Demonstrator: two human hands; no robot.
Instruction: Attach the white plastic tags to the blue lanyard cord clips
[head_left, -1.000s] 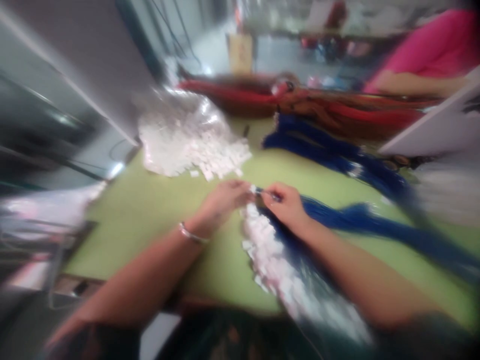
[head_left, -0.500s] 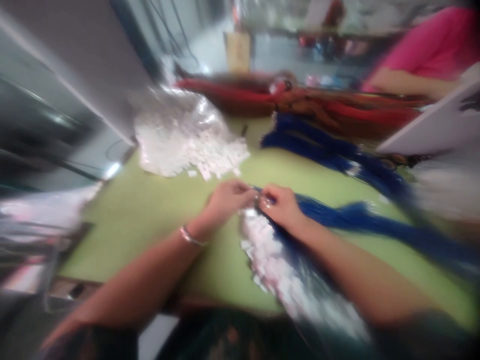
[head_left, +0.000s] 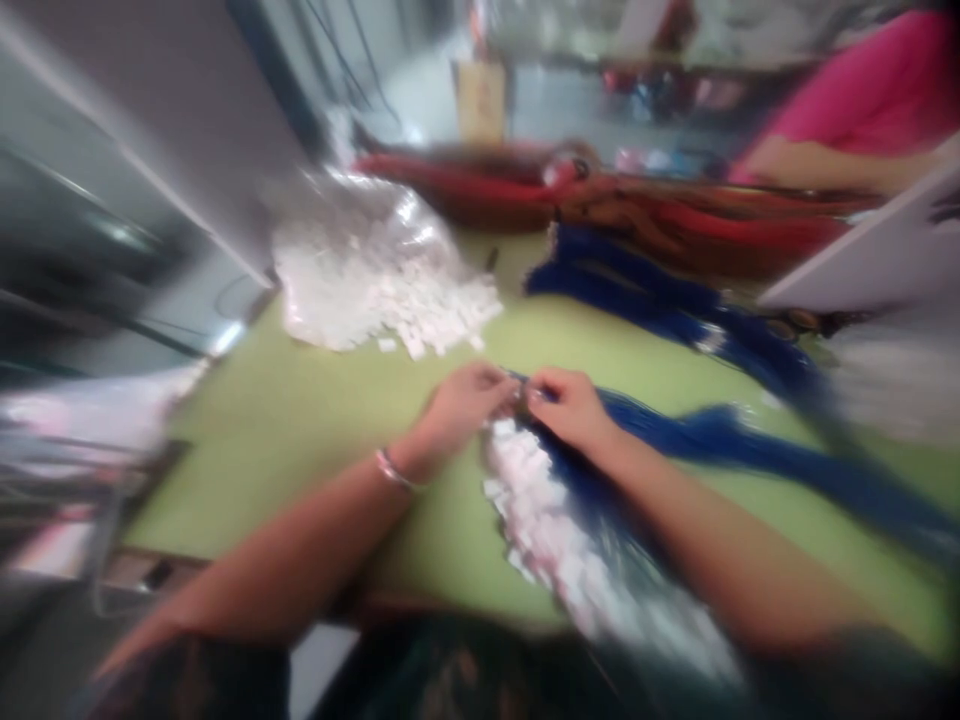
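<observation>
L hand [head_left: 466, 400] & R hand [head_left: 571, 408] meet over the tabletop [head_left: 277, 430], fingertips almost touching. Both grips pinched, thumbs against fingers, on a small bit [head_left: 520, 391] b/w them; too blurred to tell what it is exactly. Blue cords [head_left: 742, 432] run from R grip off to the right, lying on the tabletop; a trace of blue also shows just behind the L fingertips. Bracelet [head_left: 395, 470] on L wrist.

Around the grips: white tags [head_left: 529, 480] heaped just below, nr side, trailing down-right toward the wearer's body. More blue strands [head_left: 581, 485] b/w tags & R forearm, partly hidden by the arm. So nr side is crowded, tags right up to L fingertips.

Far side, up-left of L grip: clear bag [head_left: 360, 205], w/ white pieces [head_left: 431, 310] spilled at its mouth, near L hand but not touching. Up-right of R grip: 2nd blue bundle [head_left: 630, 275], apart from the cords at hand. Beyond that, red-brown bundle [head_left: 690, 225] across the back. Far right of grips, a pale panel [head_left: 847, 245] slants in. Behind it, another person, pink sleeve [head_left: 847, 95], arm stretched out, well apart from both grips. Carton [head_left: 481, 100] farther back, straight beyond grips.
</observation>
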